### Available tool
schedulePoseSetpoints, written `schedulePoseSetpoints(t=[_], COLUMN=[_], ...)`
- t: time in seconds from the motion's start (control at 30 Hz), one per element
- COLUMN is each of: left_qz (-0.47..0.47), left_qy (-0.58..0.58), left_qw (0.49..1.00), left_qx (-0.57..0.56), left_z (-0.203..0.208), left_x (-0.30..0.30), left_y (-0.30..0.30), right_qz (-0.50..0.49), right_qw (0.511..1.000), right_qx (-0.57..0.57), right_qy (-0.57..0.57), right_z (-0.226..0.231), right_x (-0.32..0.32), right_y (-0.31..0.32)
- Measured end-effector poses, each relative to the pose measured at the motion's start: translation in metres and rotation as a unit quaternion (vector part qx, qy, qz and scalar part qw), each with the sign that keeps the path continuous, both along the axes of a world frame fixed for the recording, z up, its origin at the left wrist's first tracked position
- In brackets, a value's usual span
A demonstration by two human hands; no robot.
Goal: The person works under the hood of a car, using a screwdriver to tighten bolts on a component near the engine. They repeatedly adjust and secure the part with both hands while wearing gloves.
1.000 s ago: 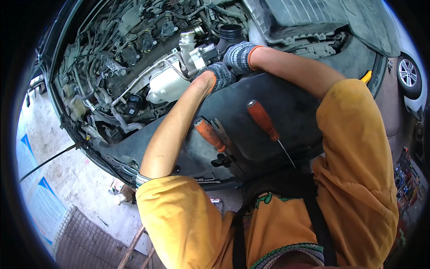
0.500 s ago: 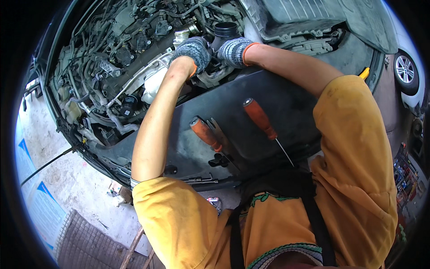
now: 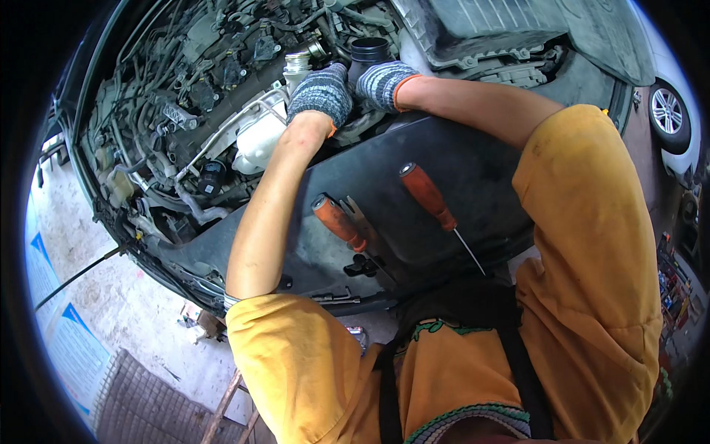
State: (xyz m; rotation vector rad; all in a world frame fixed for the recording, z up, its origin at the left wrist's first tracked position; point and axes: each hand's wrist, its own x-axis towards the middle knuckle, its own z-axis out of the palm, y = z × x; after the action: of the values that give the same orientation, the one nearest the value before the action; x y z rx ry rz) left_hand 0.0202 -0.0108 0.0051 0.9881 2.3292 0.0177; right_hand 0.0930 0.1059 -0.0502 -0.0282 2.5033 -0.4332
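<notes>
Both my hands wear grey knitted gloves with orange cuffs and reach into a car's engine bay. My right hand (image 3: 383, 83) is closed against the side of a wide black air intake hose (image 3: 370, 51) whose round open end points up. Close to its left, my left hand (image 3: 320, 95) has its knuckles up and its fingers curled down out of sight; what they hold is hidden. A silver metal pipe neck (image 3: 297, 62) stands just behind the left hand. Below that wrist lies a silvery metal cover (image 3: 258, 140).
Two orange-handled screwdrivers (image 3: 339, 222) (image 3: 427, 196) lie on the dark front panel (image 3: 473, 163), beside a flat metal tool (image 3: 359, 216) and a small black part (image 3: 361, 266). A large black plastic cover (image 3: 481, 33) rests at the back right. A prop rod (image 3: 78, 275) juts out left.
My left hand has shifted slightly right and down, uncovering more of the silver pipe neck. The right hand has barely moved, while its upper arm has lifted a little.
</notes>
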Motion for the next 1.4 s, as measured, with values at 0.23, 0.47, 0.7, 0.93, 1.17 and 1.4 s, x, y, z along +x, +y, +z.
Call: schedulePoseSetpoints(t=[0.23, 0.47, 0.7, 0.93, 1.17, 1.4], left_qz=[0.015, -0.001, 0.002, 0.019, 0.006, -0.023], left_qy=[0.040, 0.040, 0.041, 0.064, 0.067, 0.076], left_qw=[0.999, 0.999, 0.999, 0.998, 0.997, 0.997], left_qx=[0.024, 0.002, -0.008, -0.012, -0.027, 0.012], left_z=[-0.010, -0.010, -0.006, -0.004, -0.005, -0.012], left_x=[-0.001, -0.005, -0.001, -0.004, 0.001, 0.005], left_y=[0.002, 0.007, 0.020, 0.027, 0.024, 0.003], right_qz=[-0.031, -0.097, -0.116, -0.114, -0.098, -0.080], right_qw=[0.999, 0.995, 0.993, 0.993, 0.994, 0.993], right_qx=[-0.001, 0.002, -0.009, -0.001, 0.005, 0.021], right_qy=[-0.012, -0.026, 0.000, 0.010, 0.041, 0.083], right_z=[0.003, -0.007, -0.016, -0.022, -0.014, -0.008], right_x=[0.000, -0.004, 0.000, 0.000, 0.006, 0.010], right_y=[-0.003, -0.007, -0.003, -0.006, -0.004, -0.007])
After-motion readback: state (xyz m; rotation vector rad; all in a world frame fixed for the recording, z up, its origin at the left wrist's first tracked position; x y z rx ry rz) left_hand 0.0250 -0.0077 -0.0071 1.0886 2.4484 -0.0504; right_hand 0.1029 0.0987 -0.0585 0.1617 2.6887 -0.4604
